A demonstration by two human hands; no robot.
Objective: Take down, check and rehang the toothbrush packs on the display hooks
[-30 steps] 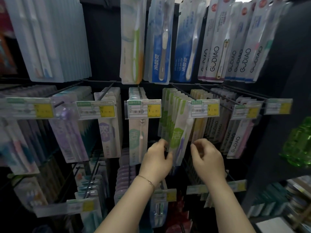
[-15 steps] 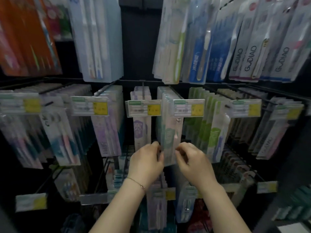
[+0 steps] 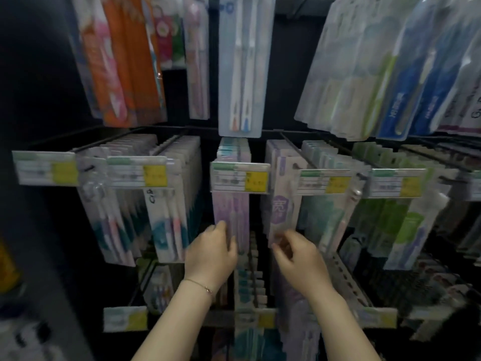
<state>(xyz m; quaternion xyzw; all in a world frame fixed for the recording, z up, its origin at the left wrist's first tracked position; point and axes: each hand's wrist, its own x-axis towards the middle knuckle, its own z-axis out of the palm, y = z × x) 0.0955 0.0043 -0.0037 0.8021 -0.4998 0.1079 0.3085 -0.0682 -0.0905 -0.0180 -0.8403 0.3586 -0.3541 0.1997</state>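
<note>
Left grip tight on lilac pack, low down; right grip half-curled against purple pack, hold unclear.

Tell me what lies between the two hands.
Head view: beside the left hand, the edge of the purple pack it touches; then a dark gap with a lower row of packs edge-on, up to the right hand.

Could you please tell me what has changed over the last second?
The left hand and right hand moved left along the row, hook by hook: from the green packs, via the teal pack. Now the left hand grips the lilac pack; the right hand is at the bottom of the purple-label pack, grip blurred. All packs stayed hanging.
</note>
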